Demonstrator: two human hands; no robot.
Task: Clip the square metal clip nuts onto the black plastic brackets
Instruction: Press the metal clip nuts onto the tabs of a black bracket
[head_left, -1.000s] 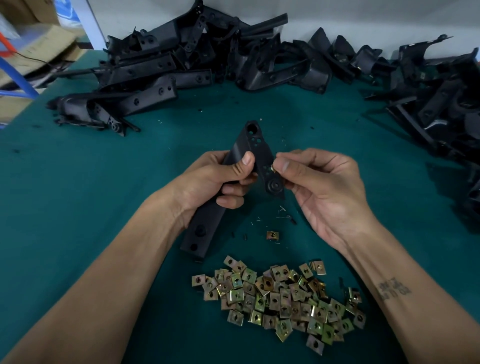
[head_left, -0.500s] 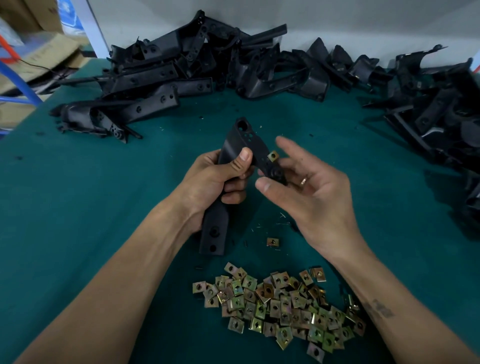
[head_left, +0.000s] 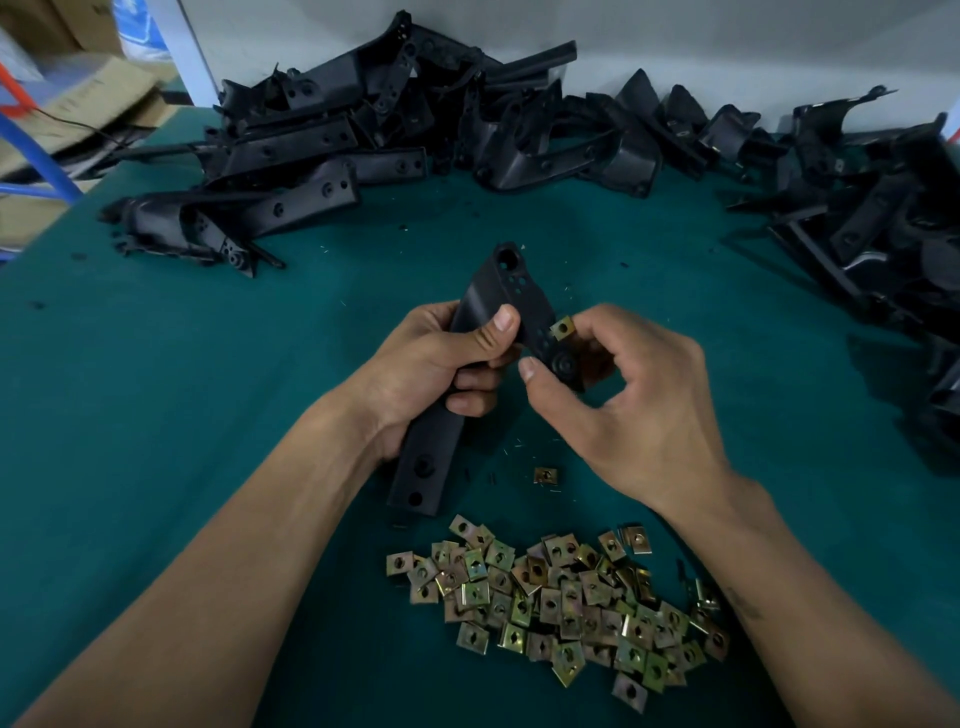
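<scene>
My left hand grips a long black plastic bracket around its middle, above the green table, thumb on top. A brass-coloured square clip nut sits on the bracket's right edge. My right hand curls around that end of the bracket, its fingers touching the nut and its thumb under the bracket's round boss. A pile of several loose clip nuts lies near the front of the table, and a single nut lies apart between the pile and my hands.
Heaps of black brackets lie along the back and the right side of the green table. Cardboard boxes and a blue frame stand beyond the left edge. Small black and metal scraps dot the cloth near my hands.
My right hand, spread open half a second ago, has curled back around the bracket's end with its fingers on the clipped nut. The bracket has tilted slightly.
</scene>
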